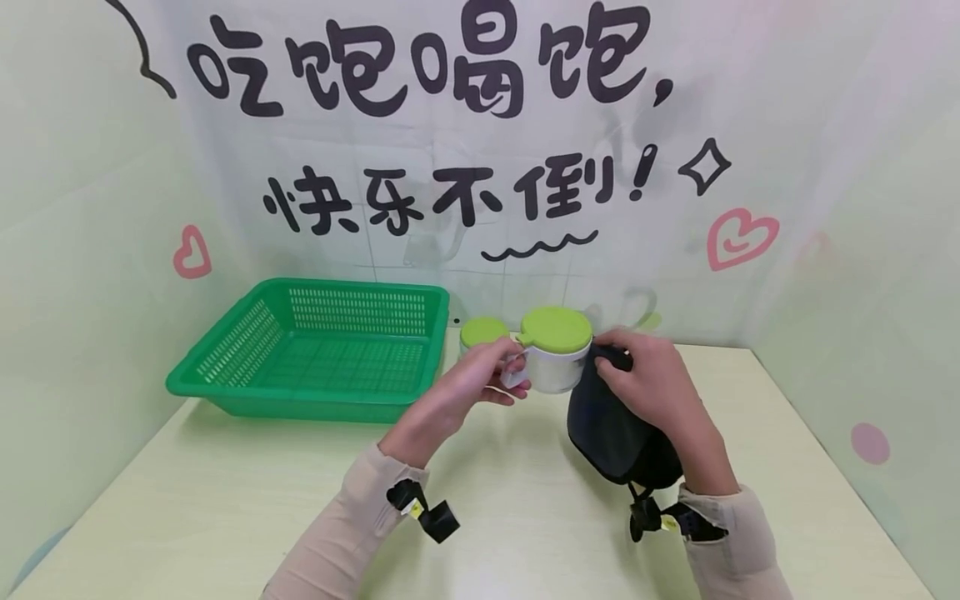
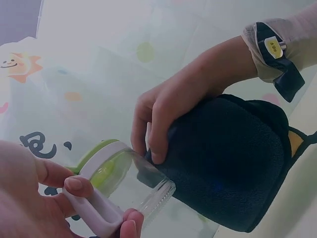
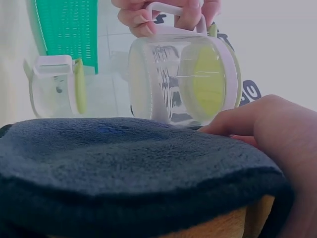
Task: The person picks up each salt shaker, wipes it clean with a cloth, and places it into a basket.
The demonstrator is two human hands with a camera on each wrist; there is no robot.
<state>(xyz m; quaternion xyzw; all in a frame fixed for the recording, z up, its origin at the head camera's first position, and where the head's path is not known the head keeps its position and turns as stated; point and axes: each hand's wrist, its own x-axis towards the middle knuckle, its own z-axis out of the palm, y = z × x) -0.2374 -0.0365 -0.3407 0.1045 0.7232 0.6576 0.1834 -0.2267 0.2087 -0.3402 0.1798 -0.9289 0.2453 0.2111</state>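
My left hand (image 1: 480, 371) grips the white handle (image 2: 94, 213) of a clear jar (image 1: 553, 371) with a green lid (image 1: 558, 329). The jar is held up above the table, and in the left wrist view it is tilted. A dark blue, fuzzy cloth (image 1: 611, 425) hangs from my right hand (image 1: 656, 379), pinched between thumb and fingers at its upper edge. The cloth (image 3: 124, 158) touches or nearly touches the jar's right side; an orange underside shows in the right wrist view. Its fold hides some of my right fingers.
A second, smaller jar (image 3: 52, 94) with a green lid and white handle stands behind my left hand. To the left is a green slotted basket (image 1: 337, 411) on the pale table (image 1: 300, 500). A printed white backdrop (image 1: 450, 250) rises behind the table.
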